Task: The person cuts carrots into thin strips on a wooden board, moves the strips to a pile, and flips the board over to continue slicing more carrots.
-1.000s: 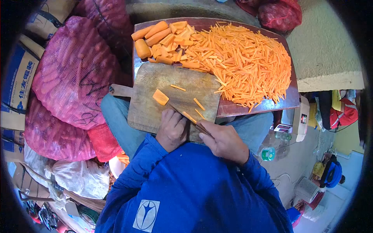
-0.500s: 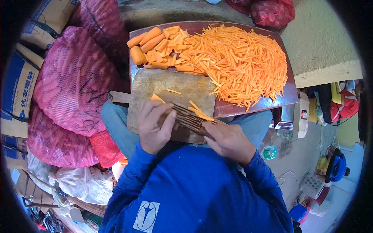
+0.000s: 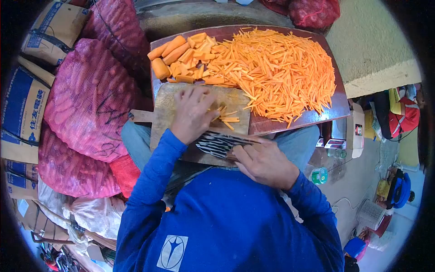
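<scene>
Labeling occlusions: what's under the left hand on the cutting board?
A few carrot sticks show beside the left hand on the cutting board. Whatever lies beneath the palm is covered.

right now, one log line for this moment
left hand: on board, by strips | right hand: grips knife, blade flat | pile: behind board

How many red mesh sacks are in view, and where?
4, possibly more hidden. One large red mesh sack lies left of the cutting board, a second below it, a third behind at top left, and a fourth at top right.
</scene>
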`<state>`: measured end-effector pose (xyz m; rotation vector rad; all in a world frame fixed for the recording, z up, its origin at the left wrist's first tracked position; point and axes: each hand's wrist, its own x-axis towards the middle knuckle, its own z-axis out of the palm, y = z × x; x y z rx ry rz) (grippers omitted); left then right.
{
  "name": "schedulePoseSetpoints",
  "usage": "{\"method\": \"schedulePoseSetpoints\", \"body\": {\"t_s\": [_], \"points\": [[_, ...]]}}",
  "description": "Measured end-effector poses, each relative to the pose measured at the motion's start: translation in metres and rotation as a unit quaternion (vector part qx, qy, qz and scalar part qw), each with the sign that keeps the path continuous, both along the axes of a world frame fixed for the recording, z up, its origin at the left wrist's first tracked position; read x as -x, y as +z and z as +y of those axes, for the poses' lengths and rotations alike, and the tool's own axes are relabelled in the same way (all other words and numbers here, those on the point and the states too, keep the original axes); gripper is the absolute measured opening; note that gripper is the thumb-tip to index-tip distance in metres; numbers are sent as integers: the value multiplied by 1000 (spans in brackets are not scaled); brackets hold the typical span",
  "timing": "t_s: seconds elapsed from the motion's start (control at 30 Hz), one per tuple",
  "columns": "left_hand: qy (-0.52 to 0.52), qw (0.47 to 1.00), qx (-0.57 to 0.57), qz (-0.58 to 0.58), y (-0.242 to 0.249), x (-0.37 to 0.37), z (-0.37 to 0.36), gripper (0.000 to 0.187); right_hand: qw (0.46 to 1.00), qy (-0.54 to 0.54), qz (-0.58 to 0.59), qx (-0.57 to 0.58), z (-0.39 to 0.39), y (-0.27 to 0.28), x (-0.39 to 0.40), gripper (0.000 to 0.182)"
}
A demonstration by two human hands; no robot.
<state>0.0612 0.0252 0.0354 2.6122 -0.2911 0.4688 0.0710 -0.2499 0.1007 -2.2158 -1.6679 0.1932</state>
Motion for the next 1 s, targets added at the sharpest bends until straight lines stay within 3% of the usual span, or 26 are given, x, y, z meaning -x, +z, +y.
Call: {"method": "schedulePoseSetpoints", "body": {"t_s": [0.03,0.1,0.13,0.2,0.3,0.43,0.7,0.77,0.83,0.9,1.0], "points": [[0,1000,-1,1,-1,3,8,47,1000,0,1,-1,-4,2,1,25],[63,997,-13,-32,-1,13,25,49,981,-48,188,-15,-15,9,6,31],[64,997,-13,-31,-1,20,33,49,981,-47,190,-15,-20,8,6,31],[121,991,49,32,-2,37,44,52,947,-67,314,8,-26,6,4,33],[127,986,90,59,-8,58,48,53,926,-67,370,37,-27,0,-8,29],[129,990,37,28,-10,66,37,51,950,-83,301,-2,-17,-18,-37,27],[140,983,110,34,-31,76,14,43,959,-212,162,-90,16,-25,-109,28],[122,982,138,32,-34,82,2,41,958,-205,168,-105,15,-8,-98,28],[101,980,168,33,-35,86,-13,38,949,-208,236,-34,10,9,-81,28],[48,989,142,-5,-31,87,-26,39,940,-190,276,-71,3,-3,-67,29],[41,993,111,15,-24,88,-42,38,932,-142,334,-17,5,-14,-55,29]]}}
